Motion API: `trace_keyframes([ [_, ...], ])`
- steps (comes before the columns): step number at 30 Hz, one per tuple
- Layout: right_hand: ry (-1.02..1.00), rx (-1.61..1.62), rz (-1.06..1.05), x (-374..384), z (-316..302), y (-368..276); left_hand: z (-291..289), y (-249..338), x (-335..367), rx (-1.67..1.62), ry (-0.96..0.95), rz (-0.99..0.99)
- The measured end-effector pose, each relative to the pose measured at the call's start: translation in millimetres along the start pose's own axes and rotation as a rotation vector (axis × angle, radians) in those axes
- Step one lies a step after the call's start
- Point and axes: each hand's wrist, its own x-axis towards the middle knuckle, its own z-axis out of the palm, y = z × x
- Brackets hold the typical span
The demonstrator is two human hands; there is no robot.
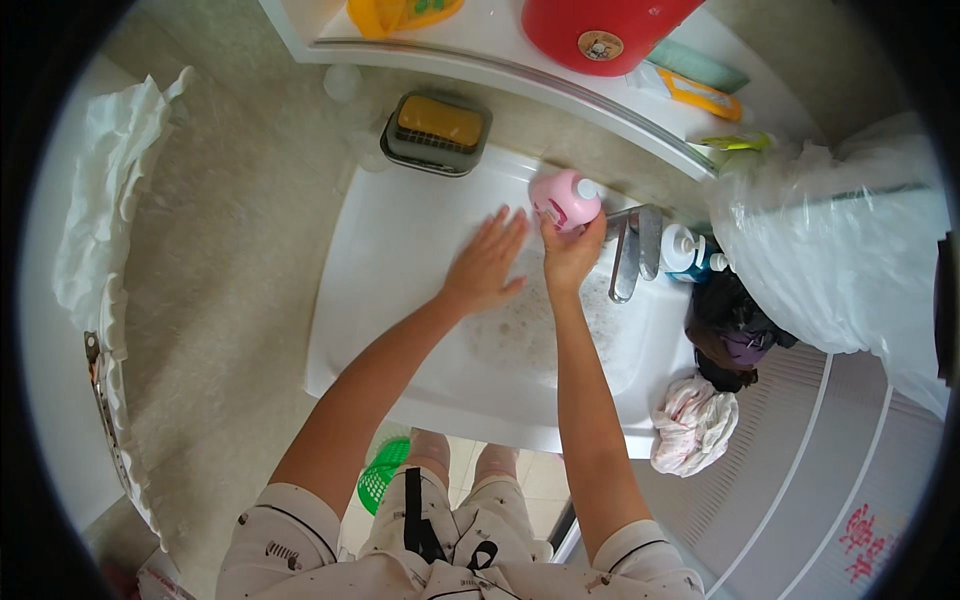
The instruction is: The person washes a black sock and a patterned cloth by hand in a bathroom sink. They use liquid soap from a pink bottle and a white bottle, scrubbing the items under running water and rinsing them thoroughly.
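As the person leans over a white sink (375, 320), both forearms extend into the basin from the near side. The right hand (572, 255) is closed about the lower part of a pink bottle (562, 198), its thumb on the left side and its fingers on the right; the bottle's white cap (587, 188) faces up. The bottle is located at the back of the sink, just left of the metal faucet (630, 255); whether its base is lifted or supported cannot be told. The left hand (487, 260) is spread, palm down and holding nothing, just left of the bottle and apart from it; contact with the basin cannot be determined. At the back left corner, a dark soap dish (435, 160) bears a yellow block (440, 120). Right of the faucet stands a white-topped bottle (680, 248), with dark cloth (735, 330) and a crumpled pale cloth (695, 425) along the right rim. Above, a white shelf (480, 40) carries a red container (605, 25).
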Motion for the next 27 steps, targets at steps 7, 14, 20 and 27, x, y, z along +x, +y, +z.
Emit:
trace_keyframes([
  [7,-0.206,-0.273,0.042,-82.6,-51.8,33.9,52.6,52.1,-65.2,0.109,-0.216,-0.111],
  [14,-0.655,-0.517,0.147,-164.9,-98.9,40.5,9.7,40.8,-74.1,-0.241,-0.293,-0.098],
  [20,-0.578,-0.342,0.210,-164.6,-109.1,22.6,-26.5,-35.7,-46.2,0.156,0.164,-0.349],
  [27,-0.563,-0.278,0.218,-161.5,-114.9,20.5,0.9,8.2,-28.9,-0.164,-0.098,0.101],
])
